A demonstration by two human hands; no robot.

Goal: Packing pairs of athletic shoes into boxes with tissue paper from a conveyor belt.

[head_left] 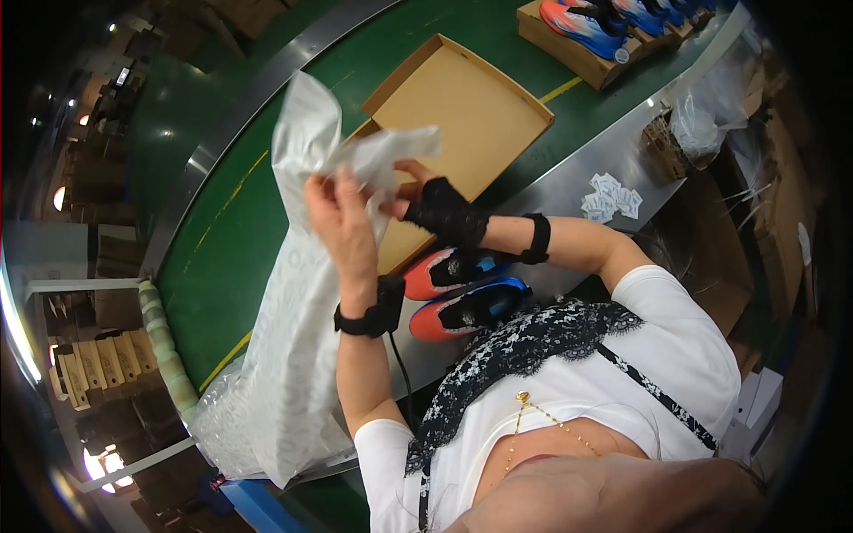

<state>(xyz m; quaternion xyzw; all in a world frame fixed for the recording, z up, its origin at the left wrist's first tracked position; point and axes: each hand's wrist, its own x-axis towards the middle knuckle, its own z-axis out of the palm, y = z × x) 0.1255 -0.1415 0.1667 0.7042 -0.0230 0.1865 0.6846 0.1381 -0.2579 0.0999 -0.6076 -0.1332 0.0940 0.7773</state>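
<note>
A long sheet of white patterned tissue paper (289,293) hangs in front of me, its upper end bunched and partly blurred. My left hand (342,213), with a black band on the wrist, pinches the bunched part. My right hand (425,206), in a black fingerless sleeve, closes its fingers on the paper's right side. Behind the paper lies an open brown cardboard shoe box (466,98), partly covered by my hands. Close to my body stand two sports shoes, an orange, black and blue shoe (468,308) and its mate (440,273).
Small white sachets (611,197) lie in a pile on the metal edge (551,186) to the right. More shoes (591,27) rest on boxes on the green conveyor belt (213,222). A clear plastic bag (706,120) sits at far right; stacked paper (240,426) lies at lower left.
</note>
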